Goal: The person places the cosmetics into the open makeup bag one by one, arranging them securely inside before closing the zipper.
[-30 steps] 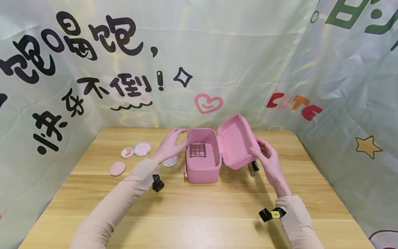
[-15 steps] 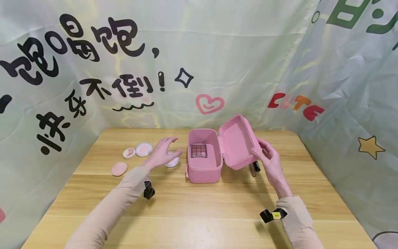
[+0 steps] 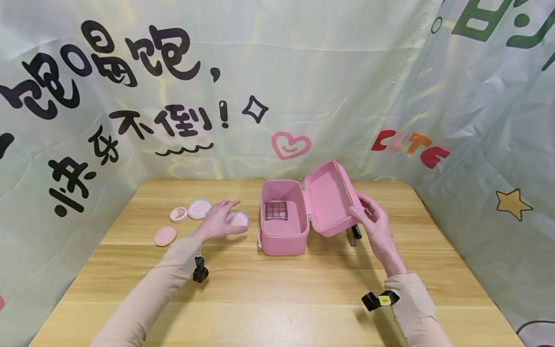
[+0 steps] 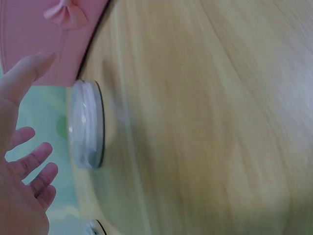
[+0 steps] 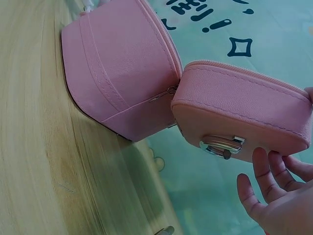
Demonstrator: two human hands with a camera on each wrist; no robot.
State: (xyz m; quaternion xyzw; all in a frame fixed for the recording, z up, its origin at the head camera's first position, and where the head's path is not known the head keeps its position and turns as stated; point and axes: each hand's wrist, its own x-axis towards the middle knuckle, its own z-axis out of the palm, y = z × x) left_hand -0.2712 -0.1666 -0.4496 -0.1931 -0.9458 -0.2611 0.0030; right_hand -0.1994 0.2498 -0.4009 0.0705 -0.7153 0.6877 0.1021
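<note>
My left hand (image 3: 217, 224) is over the table left of the pink case (image 3: 284, 245), its fingers and thumb spread around a round clear-lidded compact (image 3: 237, 219). In the left wrist view a gap shows between the hand (image 4: 24, 171) and the compact (image 4: 87, 125), which rests on the wood. My right hand (image 3: 377, 224) grips the outer edge of the case's raised lid (image 3: 331, 197), thumb on the inner rim and fingers behind. In the right wrist view the fingers touch the lid (image 5: 239, 105) from outside. Inside the case lies an eyeshadow palette (image 3: 276, 210).
Left of my left hand lie another round compact (image 3: 199, 209), a small round pot (image 3: 178, 214) and a pink round puff (image 3: 165, 236). A black-capped tube (image 3: 356, 232) and a brownish stick (image 3: 350, 237) lie under the lid. A printed cloth (image 3: 347, 96) hangs behind.
My left hand has drawn back from the case's left rim, moving left and down to the round compact. My right hand stays on the lid.
</note>
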